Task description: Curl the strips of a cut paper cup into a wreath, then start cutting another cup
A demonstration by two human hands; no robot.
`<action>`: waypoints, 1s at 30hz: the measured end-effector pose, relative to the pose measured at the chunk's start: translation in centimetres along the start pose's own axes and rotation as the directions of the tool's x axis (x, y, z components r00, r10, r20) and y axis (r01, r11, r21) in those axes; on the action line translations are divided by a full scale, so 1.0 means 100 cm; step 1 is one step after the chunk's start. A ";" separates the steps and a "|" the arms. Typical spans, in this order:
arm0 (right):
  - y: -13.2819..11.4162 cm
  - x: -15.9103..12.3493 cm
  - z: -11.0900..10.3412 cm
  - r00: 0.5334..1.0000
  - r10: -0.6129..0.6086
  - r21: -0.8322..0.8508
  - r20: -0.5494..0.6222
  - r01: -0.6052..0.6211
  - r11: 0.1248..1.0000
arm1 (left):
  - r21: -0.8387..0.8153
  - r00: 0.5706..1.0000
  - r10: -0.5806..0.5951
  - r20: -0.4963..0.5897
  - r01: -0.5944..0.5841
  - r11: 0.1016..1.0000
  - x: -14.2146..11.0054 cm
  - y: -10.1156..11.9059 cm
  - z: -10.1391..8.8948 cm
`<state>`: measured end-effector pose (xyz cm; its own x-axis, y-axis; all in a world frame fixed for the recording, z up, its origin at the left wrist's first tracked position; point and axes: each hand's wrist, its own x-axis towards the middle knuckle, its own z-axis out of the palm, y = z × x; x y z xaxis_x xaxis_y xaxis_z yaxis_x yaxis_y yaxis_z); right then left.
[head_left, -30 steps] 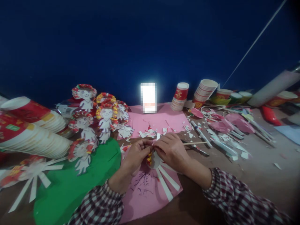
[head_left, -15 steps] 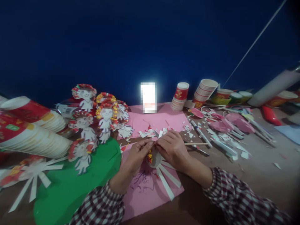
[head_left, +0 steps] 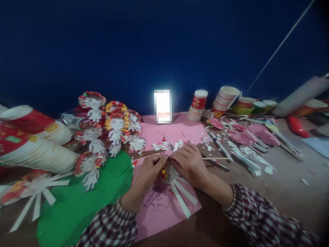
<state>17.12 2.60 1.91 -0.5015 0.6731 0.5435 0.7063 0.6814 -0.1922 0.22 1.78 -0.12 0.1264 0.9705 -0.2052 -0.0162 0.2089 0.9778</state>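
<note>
Behind the near pink sheet (head_left: pixel 149 228), a dark blue wall (head_left: pixel 154 44) right across. Beneath and all around that sheet, a brown table (head_left: pixel 285 192). Along its left edge, a rounded green sheet (head_left: pixel 84 209). At its near end, to either side, checkered sleeves (head_left: pixel 110 221). Far left of it, tipped-over stacks of paper cups (head_left: pixel 55 157), red and white. Behind it, a far pink sheet (head_left: pixel 180 128). Over its upper part, the right hand (head_left: pixel 191 168) and left hand (head_left: pixel 147 171), fingertips together. Both clenched in a pinch: grasp the cut paper cup (head_left: pixel 169 173) at the upper edge. Cannot tell which strip sits between the fingertips; hidden by the fingers. Well left of the near pink sheet, a second cut cup (head_left: pixel 39 188), strips splayed. Over the middle of the near pink sheet, the grasped cup: pale round base, white strips fanned toward the sheet's lower right, twisted red-and-yellow ones at the base's left. Beyond its upper left corner, white paper figures (head_left: pixel 117 132) with ruffled rims. Behind it, a glowing rectangle (head_left: pixel 162 106), blurred out. Right of its top, a marker (head_left: pixel 221 145), then a thin stick (head_left: pixel 217 158). Just past its top edge, tiny white scraps (head_left: pixel 161 145).
</note>
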 end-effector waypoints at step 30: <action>-0.003 -0.003 0.002 1.000 -0.027 -0.030 -0.010 0.027 0.999 | -0.197 0.992 -0.117 0.040 0.123 0.973 -0.001 0.006 0.000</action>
<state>16.95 2.25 1.66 -0.5155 0.6517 0.5564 0.7074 0.6901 -0.1530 0.25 1.82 0.45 0.1672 0.9337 -0.3165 -0.1953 0.3461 0.9177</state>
